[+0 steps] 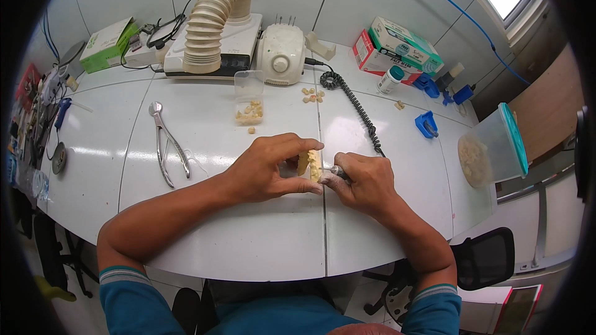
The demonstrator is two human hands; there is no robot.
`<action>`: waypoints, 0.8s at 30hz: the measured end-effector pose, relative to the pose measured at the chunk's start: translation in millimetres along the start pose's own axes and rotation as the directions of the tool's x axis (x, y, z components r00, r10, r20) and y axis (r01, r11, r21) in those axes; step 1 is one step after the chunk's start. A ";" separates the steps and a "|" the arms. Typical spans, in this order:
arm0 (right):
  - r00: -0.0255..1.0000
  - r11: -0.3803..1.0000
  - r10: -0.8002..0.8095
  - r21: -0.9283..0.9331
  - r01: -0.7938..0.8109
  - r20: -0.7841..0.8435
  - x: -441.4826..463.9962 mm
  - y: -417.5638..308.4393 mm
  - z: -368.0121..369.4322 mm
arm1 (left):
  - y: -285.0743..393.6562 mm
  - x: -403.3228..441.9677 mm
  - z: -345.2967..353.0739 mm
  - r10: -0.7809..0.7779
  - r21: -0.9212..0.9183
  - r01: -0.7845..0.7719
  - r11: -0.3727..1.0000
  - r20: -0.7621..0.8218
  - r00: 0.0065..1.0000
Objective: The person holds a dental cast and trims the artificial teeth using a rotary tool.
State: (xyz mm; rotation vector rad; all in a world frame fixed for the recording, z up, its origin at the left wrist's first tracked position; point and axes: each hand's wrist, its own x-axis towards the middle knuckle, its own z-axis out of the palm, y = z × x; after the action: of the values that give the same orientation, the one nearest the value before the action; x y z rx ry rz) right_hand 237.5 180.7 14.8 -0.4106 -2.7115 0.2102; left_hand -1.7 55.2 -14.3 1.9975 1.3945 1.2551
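Note:
My left hand (279, 166) is closed on a yellowish dental model (315, 165), its thumb and fingers at the model's two ends. The row of teeth on it faces right. In my right hand (366, 180) is a dental handpiece (338, 171), gripped like a pen, with its thin tip at the teeth; whether the tip touches them I cannot tell. Pale dust coats my right fingertips. A black coiled cord (357, 108) runs from the white control unit (280, 56) towards my right hand. Beyond my hands lies a small group of loose tooth-like pieces (312, 95).
Metal pliers (162, 142) lie left of my forearm. A clear box (249, 99) holds more yellowish pieces. Behind stands a ribbed suction hose (208, 25). To the right are a white bottle (390, 79), blue holders (426, 125), glove boxes (400, 49) and a teal-lidded container (490, 149).

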 end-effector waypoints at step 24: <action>1.000 1.000 0.000 -0.002 0.000 0.023 -0.2 -0.5 -1.8 | 0.4 -0.6 -0.1 -0.003 0.008 0.003 1.000 0.003 1.000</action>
State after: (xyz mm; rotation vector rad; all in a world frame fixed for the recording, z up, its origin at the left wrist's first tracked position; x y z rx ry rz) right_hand 238.2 180.3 16.5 -0.4115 -2.7347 0.2143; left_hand -1.7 54.5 -14.2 2.0013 1.4025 1.2473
